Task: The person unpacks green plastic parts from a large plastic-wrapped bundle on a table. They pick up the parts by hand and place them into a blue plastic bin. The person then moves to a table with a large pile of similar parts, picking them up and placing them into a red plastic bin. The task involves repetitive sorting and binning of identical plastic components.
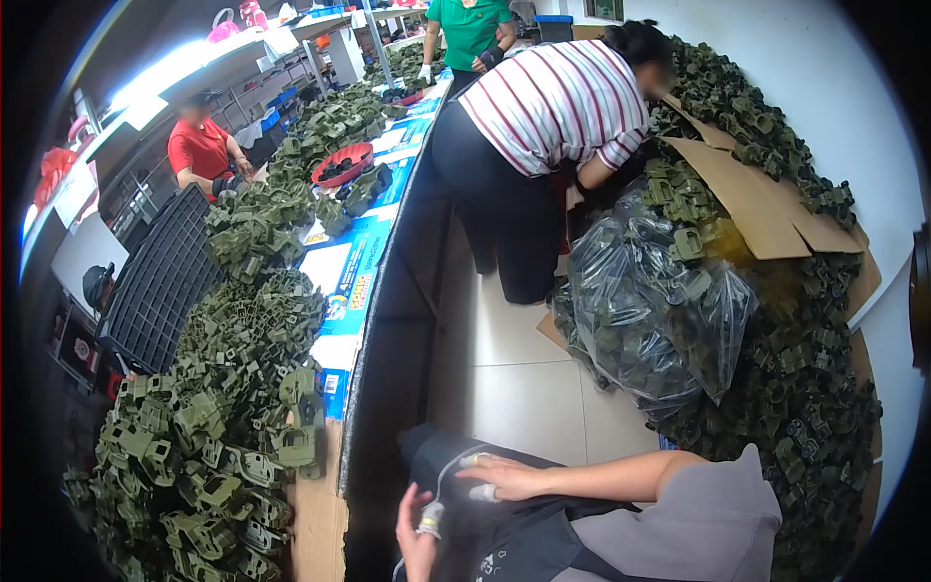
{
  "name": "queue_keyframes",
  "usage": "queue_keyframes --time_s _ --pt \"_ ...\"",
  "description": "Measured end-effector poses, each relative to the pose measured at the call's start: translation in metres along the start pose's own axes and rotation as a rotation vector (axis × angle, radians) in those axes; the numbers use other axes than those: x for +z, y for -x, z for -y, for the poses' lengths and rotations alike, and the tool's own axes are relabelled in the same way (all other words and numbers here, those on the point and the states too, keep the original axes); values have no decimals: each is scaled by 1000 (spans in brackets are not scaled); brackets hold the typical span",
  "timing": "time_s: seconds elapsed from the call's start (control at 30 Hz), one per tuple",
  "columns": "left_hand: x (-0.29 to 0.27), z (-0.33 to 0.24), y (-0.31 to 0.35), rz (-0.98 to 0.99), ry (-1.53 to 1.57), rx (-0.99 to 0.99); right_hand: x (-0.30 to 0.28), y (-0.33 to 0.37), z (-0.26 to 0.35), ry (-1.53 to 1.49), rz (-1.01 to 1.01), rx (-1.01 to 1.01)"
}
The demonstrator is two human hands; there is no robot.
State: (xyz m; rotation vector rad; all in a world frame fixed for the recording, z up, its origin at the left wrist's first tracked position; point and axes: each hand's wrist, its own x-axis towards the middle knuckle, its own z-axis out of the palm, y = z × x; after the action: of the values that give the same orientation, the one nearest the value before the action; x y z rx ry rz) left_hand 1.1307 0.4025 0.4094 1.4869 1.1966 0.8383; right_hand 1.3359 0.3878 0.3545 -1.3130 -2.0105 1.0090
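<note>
My right hand (504, 477) reaches in from the lower right, its fingers stretched out over the dark cloth (553, 519) on my lap; I see nothing held in it. White wraps cover some of its fingertips. My left hand (417, 538) is raised at the lower edge, thumb and fingers apart, with a white wrap on one finger and no object in it. A thin pale cord (448, 472) runs over the dark cloth between the two hands. Left of my hands, a large heap of dark green moulded plastic parts (213, 417) covers the long table.
Beside the table's dark edge (373, 320) a person in a striped shirt (553, 97) bends over a clear plastic bag (650, 301) of green parts. More parts heap along the right wall, with cardboard (737, 199) on them. People in red (199, 145) and green (470, 29) stand farther off.
</note>
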Motion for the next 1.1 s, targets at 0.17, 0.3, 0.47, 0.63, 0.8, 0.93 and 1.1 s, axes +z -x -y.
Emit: queue_keyframes --time_s 0.17,0.3,0.47,0.63,0.8,0.93,1.1 --pt "20 -68 -28 85 32 203 36 14 -18 172 -174 9" --pt "22 -79 -35 159 -2 286 43 11 -21 178 -168 -9" --pt "19 -90 -38 208 -26 306 44 10 -27 202 -169 -13" --pt "19 -85 -36 228 -39 285 46 10 -20 193 -242 -35" --pt "27 -107 -37 261 38 206 47 10 -23 179 -271 -61" --pt "50 -159 -49 417 358 89 41 15 -23 189 -204 -22" --pt "75 -224 -50 734 293 153 30 10 -5 192 -172 -1"
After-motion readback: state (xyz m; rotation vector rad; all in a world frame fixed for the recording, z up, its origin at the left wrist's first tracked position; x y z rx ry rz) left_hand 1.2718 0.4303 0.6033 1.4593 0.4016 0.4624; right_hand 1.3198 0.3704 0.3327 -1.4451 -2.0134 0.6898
